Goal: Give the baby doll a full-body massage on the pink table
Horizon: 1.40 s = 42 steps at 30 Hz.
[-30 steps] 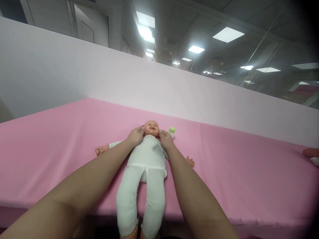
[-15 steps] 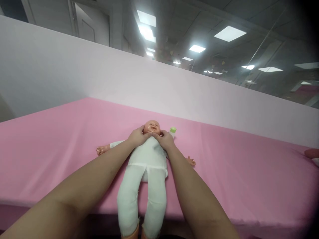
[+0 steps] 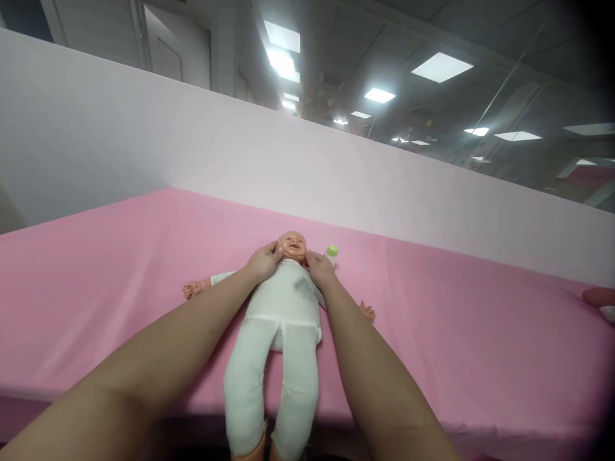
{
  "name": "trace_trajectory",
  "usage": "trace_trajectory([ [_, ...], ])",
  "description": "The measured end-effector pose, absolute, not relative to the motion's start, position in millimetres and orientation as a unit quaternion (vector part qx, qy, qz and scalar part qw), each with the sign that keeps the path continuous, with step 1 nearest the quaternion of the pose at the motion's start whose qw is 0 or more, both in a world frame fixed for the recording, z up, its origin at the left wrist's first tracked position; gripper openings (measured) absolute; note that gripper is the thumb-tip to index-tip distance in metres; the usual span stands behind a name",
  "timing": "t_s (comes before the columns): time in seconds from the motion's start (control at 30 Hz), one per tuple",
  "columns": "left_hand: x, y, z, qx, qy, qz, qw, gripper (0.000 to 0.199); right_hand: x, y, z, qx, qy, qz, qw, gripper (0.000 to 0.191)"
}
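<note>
- The doll point(image 3: 287, 294) lies on its back on the desk point(image 3: 461, 333), which is covered with a pink cloth; its head point(image 3: 292, 243) is toward the far side, its face up.
- The left hand point(image 3: 266, 262) grasps the doll's head at one side, the thumb near the cheek.
- The right hand point(image 3: 320, 267) grasps the opposite side of the head, so the head is held between both hands. Some fingers are hidden, and I cannot tell how firm is the hold.
- The doll wears white clothing. Its arms are spread to both sides, and its legs point to the person, reaching over the near edge of the desk.
- A small bottle point(image 3: 332, 253) with a green cap stands just beside the right hand.
- At the far right edge there is a reddish thing point(image 3: 598, 296) with a white part, too cut off to recognise.
- Behind the desk rises a white panel point(image 3: 298, 153); above it, bright ceiling lights point(image 3: 442, 67) and a pale door point(image 3: 177, 48) are seen.
</note>
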<state>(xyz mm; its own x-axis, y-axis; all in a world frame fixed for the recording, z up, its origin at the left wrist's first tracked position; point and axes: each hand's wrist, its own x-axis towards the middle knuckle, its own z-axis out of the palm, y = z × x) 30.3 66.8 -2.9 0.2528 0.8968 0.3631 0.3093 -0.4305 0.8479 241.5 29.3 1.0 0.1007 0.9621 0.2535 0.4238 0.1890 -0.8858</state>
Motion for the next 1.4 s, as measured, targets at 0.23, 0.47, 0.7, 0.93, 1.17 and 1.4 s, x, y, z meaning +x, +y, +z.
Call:
trace_trajectory([
  [0.23, 35.4, 75.7, -11.0, 0.641, 0.417, 0.489, 0.418, 0.055, 243.1, 34.3, -3.6, -0.597, -0.586, 0.272, 0.475, 0.057],
  [0.47, 31.5, 53.7, 8.0, 0.72, 0.474, 0.409, 0.299, 0.065, 237.7, 21.5, 9.9, -0.602, -0.63, 0.238, 0.429, 0.059],
  [0.7, 33.2, 51.2, 10.7, 0.725, 0.489, 0.391, 0.287, 0.066, 235.4, 20.6, 9.9, -0.613, -0.61, 0.254, 0.433, 0.061],
  [0.93, 32.8, 51.0, 10.3, 0.724, 0.481, 0.399, 0.293, 0.067, 234.4, 17.9, 12.1, -0.598, -0.611, 0.26, 0.449, 0.057],
  [1.17, 33.4, 50.7, 10.6, 0.723, 0.479, 0.398, 0.299, 0.068, 235.0, 18.8, 12.3, -0.603, -0.606, 0.264, 0.447, 0.059],
  [1.4, 33.1, 50.3, 10.4, 0.72, 0.483, 0.397, 0.302, 0.071, 235.9, 20.5, 11.1, -0.597, -0.605, 0.272, 0.452, 0.06],
])
